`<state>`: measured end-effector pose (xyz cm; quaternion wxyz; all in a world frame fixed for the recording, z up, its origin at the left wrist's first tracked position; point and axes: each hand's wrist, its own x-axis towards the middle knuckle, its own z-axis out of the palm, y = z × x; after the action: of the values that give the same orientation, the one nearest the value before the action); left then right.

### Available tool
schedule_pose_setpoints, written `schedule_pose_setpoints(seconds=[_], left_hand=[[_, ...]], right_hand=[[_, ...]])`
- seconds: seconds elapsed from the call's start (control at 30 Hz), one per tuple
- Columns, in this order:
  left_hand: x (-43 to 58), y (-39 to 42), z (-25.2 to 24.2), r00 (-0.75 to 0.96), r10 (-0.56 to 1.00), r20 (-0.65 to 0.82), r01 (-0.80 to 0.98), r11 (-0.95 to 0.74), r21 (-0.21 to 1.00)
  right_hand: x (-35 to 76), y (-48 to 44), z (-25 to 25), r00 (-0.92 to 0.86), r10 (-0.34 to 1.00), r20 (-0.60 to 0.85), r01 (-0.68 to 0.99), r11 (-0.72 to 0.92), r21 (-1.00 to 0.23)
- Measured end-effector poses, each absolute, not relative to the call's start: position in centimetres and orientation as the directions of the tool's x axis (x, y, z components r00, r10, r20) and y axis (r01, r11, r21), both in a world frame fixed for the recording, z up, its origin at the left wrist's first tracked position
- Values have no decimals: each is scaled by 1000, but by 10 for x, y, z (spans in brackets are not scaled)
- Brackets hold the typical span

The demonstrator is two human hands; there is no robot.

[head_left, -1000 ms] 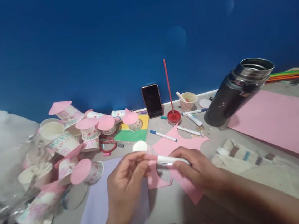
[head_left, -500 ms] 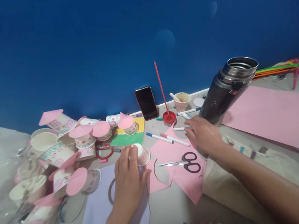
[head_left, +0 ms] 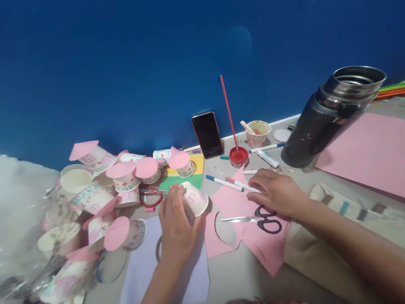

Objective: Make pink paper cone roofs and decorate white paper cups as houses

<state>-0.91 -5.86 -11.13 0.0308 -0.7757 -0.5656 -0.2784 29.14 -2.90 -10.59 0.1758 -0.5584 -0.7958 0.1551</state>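
My left hand (head_left: pixel 177 225) is closed around a white paper cup (head_left: pixel 195 199) with a pink window drawn on its side; the cup is tilted, its wide rim toward the lower right. My right hand (head_left: pixel 275 192) has its fingers curled at the lower end of a white marker with a pinkish-red cap (head_left: pixel 236 183). Just left of that lies a blue-capped marker (head_left: pixel 224 182). Black-handled scissors (head_left: pixel 256 218) rest half open on cut pink paper (head_left: pixel 267 249), below my right fingers. A lilac sheet (head_left: pixel 139 276) lies under my left wrist.
Decorated paper cups with pink paper tops (head_left: pixel 121 176) crowd the left side. A phone (head_left: pixel 207 134) leans on the blue wall near a red paint pot (head_left: pixel 238 156) and a paper cup (head_left: pixel 258 136). A black thermos (head_left: pixel 316 124) and large pink sheet (head_left: pixel 382 156) stand right.
The view has shifted, so things appear farther right. My left hand has tipped the cup, showing its side drawing. My right hand has come down from beside the thermos to the red-capped marker.
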Motion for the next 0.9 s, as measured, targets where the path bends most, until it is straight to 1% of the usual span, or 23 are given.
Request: schedule_pose_setpoints(seconds=[0.1,0.17,0.23,0.33,0.4,0.43,0.5,0.53,0.57,0.6,0.7,0.77,0.83,0.9], left_hand=[[-5,-68,-103,96,870,484,843,-330,425],[-1,-73,-100,40,877,479,835,-293,466],[2,-76,-100,53,853,519,852,-310,422],[5,-77,-104,198,784,588,864,-422,273],[7,-77,-108,262,755,601,854,-471,219],[8,-76,-110,273,745,609,851,-482,208],[9,-75,-114,272,724,633,852,-487,190],[11,-75,-116,273,715,644,856,-486,176],[12,-75,-118,276,708,650,863,-481,158],[13,-75,-120,279,708,649,871,-472,140],[16,-80,-124,307,725,616,882,-461,102],[17,-86,-123,332,742,582,874,-474,106],[14,-92,-118,344,759,553,858,-494,144],[9,-93,-107,307,782,543,844,-487,223]], right_hand=[[289,-30,-109,-350,925,144,800,376,-469],[292,-30,-104,-350,923,161,790,383,-480],[299,-30,-91,-289,934,208,767,356,-534],[313,-29,-62,-121,945,305,686,302,-662],[318,-29,-43,-30,949,314,671,252,-697],[317,-28,-36,-26,957,288,686,227,-691],[307,-26,-29,-128,974,186,766,217,-605],[298,-24,-30,-226,970,95,818,242,-521],[287,-22,-34,-319,948,-4,871,291,-395],[276,-20,-40,-353,935,-37,883,319,-344],[241,-11,-64,-427,902,-59,880,400,-255],[225,-6,-79,-449,891,-64,880,429,-201],[218,-1,-88,-456,887,-70,883,441,-162],[217,2,-90,-456,887,-75,886,444,-137]])
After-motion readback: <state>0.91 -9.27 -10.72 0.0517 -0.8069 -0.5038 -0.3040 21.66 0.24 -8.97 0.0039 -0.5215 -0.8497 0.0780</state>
